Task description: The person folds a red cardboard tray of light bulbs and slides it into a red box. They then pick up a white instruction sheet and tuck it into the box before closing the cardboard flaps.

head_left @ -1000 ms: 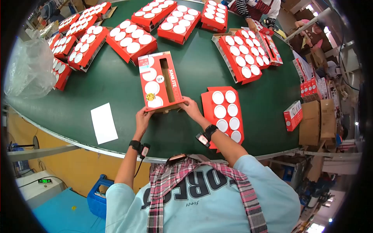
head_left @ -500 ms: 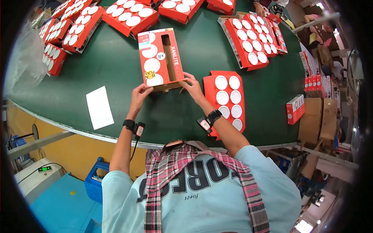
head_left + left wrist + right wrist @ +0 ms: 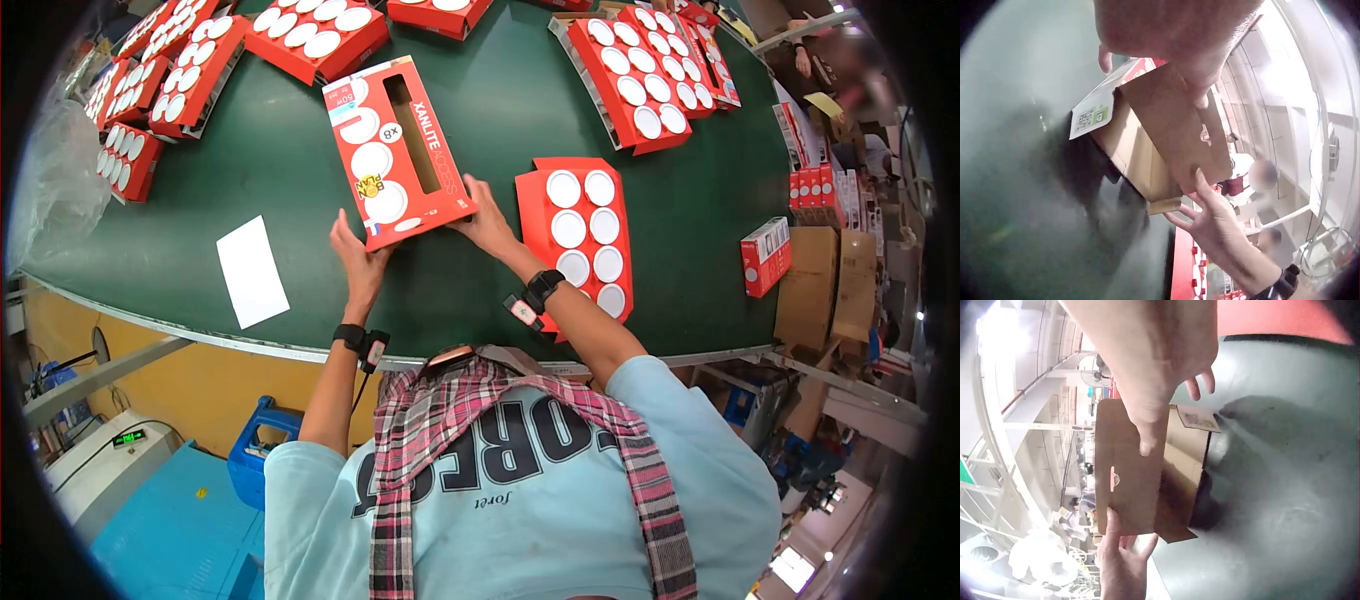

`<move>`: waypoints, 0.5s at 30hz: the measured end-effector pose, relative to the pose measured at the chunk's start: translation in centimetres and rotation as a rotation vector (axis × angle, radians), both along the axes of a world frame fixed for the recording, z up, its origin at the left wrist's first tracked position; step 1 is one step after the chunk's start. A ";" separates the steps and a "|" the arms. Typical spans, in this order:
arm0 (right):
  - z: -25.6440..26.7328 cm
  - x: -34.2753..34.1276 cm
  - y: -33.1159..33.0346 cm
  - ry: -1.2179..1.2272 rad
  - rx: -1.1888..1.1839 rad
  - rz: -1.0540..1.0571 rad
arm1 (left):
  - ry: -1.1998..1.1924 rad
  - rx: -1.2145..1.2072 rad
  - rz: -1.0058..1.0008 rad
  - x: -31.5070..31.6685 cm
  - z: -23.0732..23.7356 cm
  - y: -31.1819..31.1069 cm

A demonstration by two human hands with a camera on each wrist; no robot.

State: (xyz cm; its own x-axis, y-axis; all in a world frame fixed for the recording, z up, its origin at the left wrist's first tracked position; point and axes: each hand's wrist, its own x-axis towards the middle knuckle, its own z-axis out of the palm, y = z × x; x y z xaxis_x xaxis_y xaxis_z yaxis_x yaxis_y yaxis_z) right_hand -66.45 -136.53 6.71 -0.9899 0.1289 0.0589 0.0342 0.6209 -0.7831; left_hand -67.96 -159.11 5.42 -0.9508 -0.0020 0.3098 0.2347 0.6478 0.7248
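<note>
A red printed cardboard box (image 3: 400, 150) with a long cut-out window lies at the middle of the green table, its near end toward me. Both wrist views show that end open, with a brown end flap (image 3: 1175, 128) standing out. My left hand (image 3: 360, 265) holds the near left corner, thumb against the flap's brown inside. At the near right corner my right hand (image 3: 487, 222) holds the box, its thumb (image 3: 1145, 440) also on the flap and some fingers spread off the side. Right of it lies a red tray (image 3: 537, 215) holding white round discs in two rows.
A white sheet (image 3: 252, 272) lies left on the green table (image 3: 690, 260). Several red boxes of white discs (image 3: 630, 85) stand along the far side. Clear plastic (image 3: 65, 180) lies far left; a small red box (image 3: 765, 257) stands by cardboard cartons (image 3: 808, 285) at right.
The box has turned counter-clockwise, its far end swinging left. Its near-end flap now shows red from above, and the left hand has shifted down the near edge.
</note>
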 end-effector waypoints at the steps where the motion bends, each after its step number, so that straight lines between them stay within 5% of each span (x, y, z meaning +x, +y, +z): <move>1: -0.1 0.1 0.2 0.010 0.014 0.055 | -0.001 0.000 -0.041 0.1 -1.0 -0.3; 7: -2.0 -0.5 2.8 -0.135 -0.090 0.254 | -0.449 0.330 -0.167 -1.3 -1.2 -4.0; 11: -1.2 -1.1 4.3 -0.240 -0.024 0.382 | -0.513 0.192 -0.321 -0.7 -0.6 -6.2; 15: 2.2 0.4 3.2 -0.146 -0.018 0.300 | -0.308 -0.025 -0.207 2.2 2.9 -4.0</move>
